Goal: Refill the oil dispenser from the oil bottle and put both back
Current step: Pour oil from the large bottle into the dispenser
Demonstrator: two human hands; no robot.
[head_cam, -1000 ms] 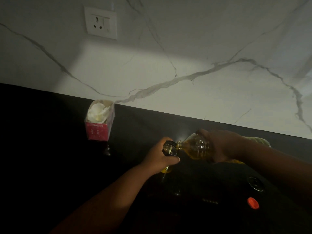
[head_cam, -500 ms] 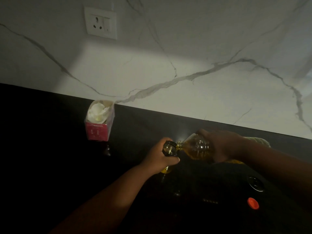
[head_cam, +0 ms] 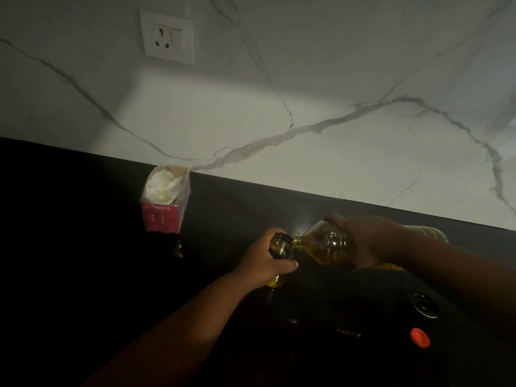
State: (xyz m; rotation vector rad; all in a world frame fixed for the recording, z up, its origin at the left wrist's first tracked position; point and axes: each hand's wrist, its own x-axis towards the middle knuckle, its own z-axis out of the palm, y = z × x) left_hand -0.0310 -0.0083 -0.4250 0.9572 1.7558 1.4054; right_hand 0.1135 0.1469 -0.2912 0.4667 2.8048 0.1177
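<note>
**Inspector:** What has changed in the last second?

**Me:** Almost nothing. My left hand (head_cam: 268, 261) still wraps the oil dispenser (head_cam: 282, 247) at lower centre, fingers curled round its neck. My right hand (head_cam: 365, 241) still grips the oil bottle (head_cam: 321, 245), tilted nearly flat, its mouth touching the dispenser's rim. Bottle and dispenser sit where they did. I judge the pour is ongoing; the stream itself is too dim to see.

**Inspector:** Meaning for the task?

**Me:** The refill is mid-way. Capping and putting both back are not yet done.

**Inspector:** Count.

**Me:** One dispenser, one bottle, two hands. One orange cap (head_cam: 419, 337) and one dark round lid (head_cam: 423, 305), lower right on the counter (head_cam: 83, 247). One pink box (head_cam: 164, 202) at left. One wall socket (head_cam: 167, 37), upper left.
</note>
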